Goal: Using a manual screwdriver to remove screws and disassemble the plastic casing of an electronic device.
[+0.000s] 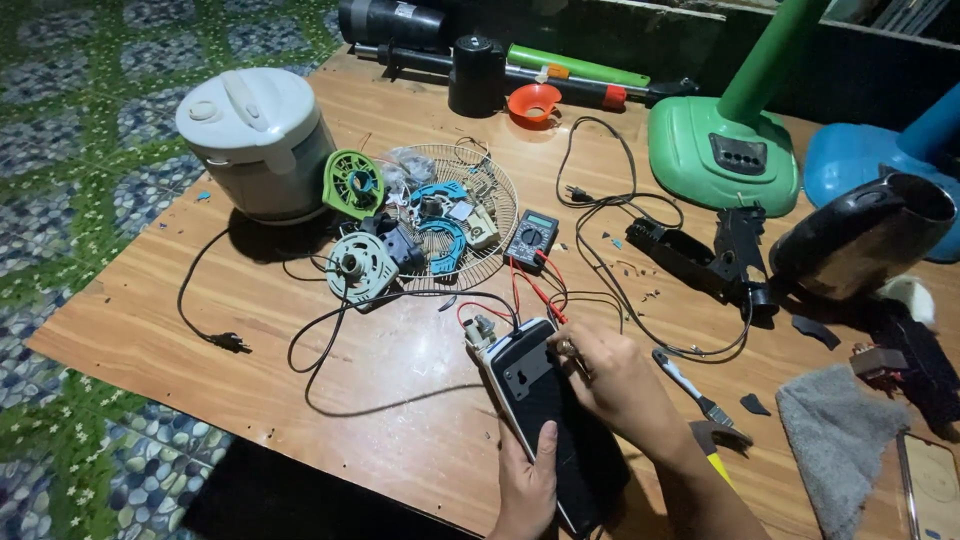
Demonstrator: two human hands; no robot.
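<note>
Gripping a black casing (545, 420) with left hand (527, 480) (lower end cut off); pinching something unclear with right hand (610, 375); fan grille (495, 180) cradling loose parts.

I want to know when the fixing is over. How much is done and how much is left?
Done: a fan has been taken apart; its wire guard holds loose blue and green parts. In hand: the left hand steadies a dark oblong casing while the right hand works a small tool at its top edge, beside the multimeter. Left: the parts lie unassembled and the casing looks open, so probably plenty.
</note>
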